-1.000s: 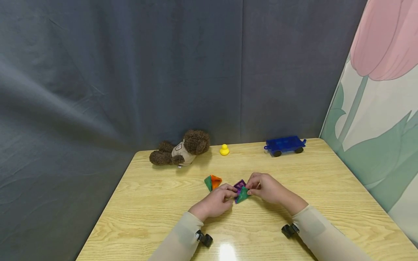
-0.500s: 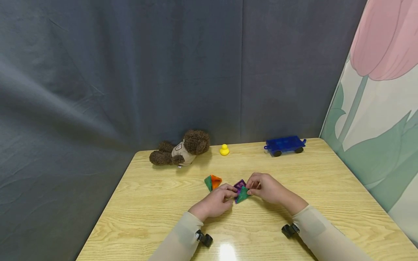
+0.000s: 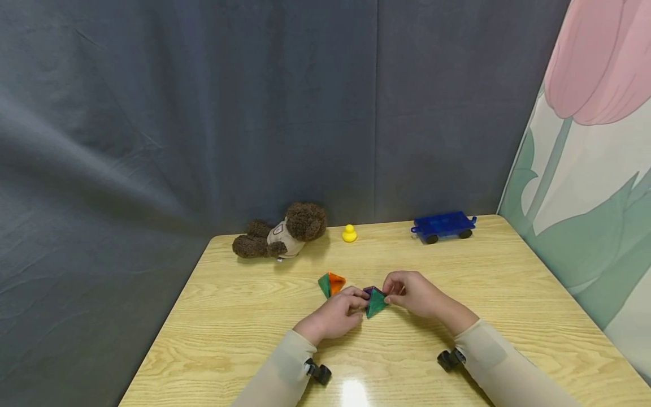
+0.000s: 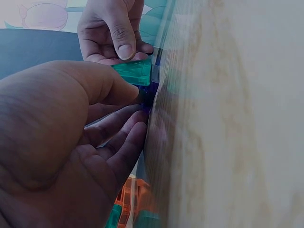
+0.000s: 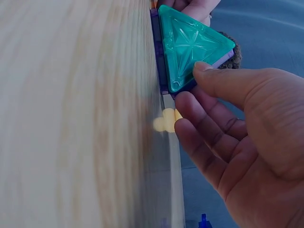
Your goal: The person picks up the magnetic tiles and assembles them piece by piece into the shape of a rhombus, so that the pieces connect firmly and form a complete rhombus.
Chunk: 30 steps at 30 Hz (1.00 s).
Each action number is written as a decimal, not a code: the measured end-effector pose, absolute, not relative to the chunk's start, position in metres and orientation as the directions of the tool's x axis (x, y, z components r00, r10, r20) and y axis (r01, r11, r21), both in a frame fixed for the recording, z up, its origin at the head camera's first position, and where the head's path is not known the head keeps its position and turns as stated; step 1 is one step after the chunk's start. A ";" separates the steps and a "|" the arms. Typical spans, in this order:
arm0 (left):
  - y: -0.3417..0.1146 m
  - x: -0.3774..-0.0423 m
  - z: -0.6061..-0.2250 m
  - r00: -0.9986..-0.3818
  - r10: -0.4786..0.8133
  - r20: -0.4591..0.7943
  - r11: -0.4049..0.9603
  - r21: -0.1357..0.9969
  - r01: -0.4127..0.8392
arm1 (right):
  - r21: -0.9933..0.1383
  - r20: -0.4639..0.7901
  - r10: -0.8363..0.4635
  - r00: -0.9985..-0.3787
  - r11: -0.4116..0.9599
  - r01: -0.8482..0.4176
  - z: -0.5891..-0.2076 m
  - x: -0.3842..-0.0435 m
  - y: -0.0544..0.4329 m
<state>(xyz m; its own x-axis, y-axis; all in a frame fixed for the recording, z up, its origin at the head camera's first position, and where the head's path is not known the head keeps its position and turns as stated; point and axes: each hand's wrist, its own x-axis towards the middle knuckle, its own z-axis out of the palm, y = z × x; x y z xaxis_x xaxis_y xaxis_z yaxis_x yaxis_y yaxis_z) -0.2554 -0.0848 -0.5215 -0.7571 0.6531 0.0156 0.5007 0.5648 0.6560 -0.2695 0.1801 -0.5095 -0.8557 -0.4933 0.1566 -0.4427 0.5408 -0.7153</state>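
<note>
A green translucent triangular magnetic tile [image 5: 190,45] leans up from the table, joined to purple magnetic tiles [image 5: 159,54] along its lower edge and behind it. My right hand [image 3: 414,294] pinches the near corner, thumb on the green face and fingers behind. From the other side, my left hand [image 3: 338,316] holds the purple tiles between thumb and fingers; its fingertips [image 4: 137,116] are down by the tabletop. Left of this piece, partly behind the left hand, stands a small green and orange tile pyramid [image 3: 333,284].
Along the back of the wooden table [image 3: 244,339] lie a brown teddy bear [image 3: 287,234], a yellow rubber duck [image 3: 349,234] and a blue wheeled toy wagon base [image 3: 443,226]. A dark grey curtain [image 3: 295,113] hangs behind the table.
The purple tile behind the green one has tilted up, so less of its face shows. The green tile has shifted slightly and stands against it. Both hands keep nearly the same place.
</note>
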 end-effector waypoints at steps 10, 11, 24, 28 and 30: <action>-0.087 -0.255 -0.522 -0.756 0.654 0.017 0.550 0.676 0.490 | -0.738 0.131 -0.486 -0.864 0.534 -0.412 -0.514 -0.272 0.182; -0.087 -0.255 -0.522 -0.756 0.655 0.020 0.548 0.676 0.493 | -0.740 0.130 -0.486 -0.864 0.533 -0.411 -0.514 -0.272 0.183; -0.087 -0.255 -0.520 -0.749 0.662 0.031 0.539 0.675 0.504 | -0.749 0.109 -0.489 -0.866 0.533 -0.395 -0.516 -0.273 0.183; -0.088 -0.255 -0.519 -0.745 0.666 0.028 0.532 0.683 0.501 | -0.749 0.108 -0.484 -0.868 0.535 -0.391 -0.517 -0.274 0.183; -0.088 -0.255 -0.519 -0.748 0.663 0.026 0.525 0.696 0.490 | -0.749 0.108 -0.482 -0.870 0.536 -0.390 -0.517 -0.274 0.183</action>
<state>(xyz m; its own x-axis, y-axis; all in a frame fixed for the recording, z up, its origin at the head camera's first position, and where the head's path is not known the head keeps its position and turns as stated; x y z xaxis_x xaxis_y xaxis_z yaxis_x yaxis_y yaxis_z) -0.2551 -0.0884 -0.5189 -0.7480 0.6632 0.0259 0.4899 0.5253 0.6958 -0.2739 0.1827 -0.5167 -0.8698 -0.4815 0.1079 -0.3896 0.5359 -0.7490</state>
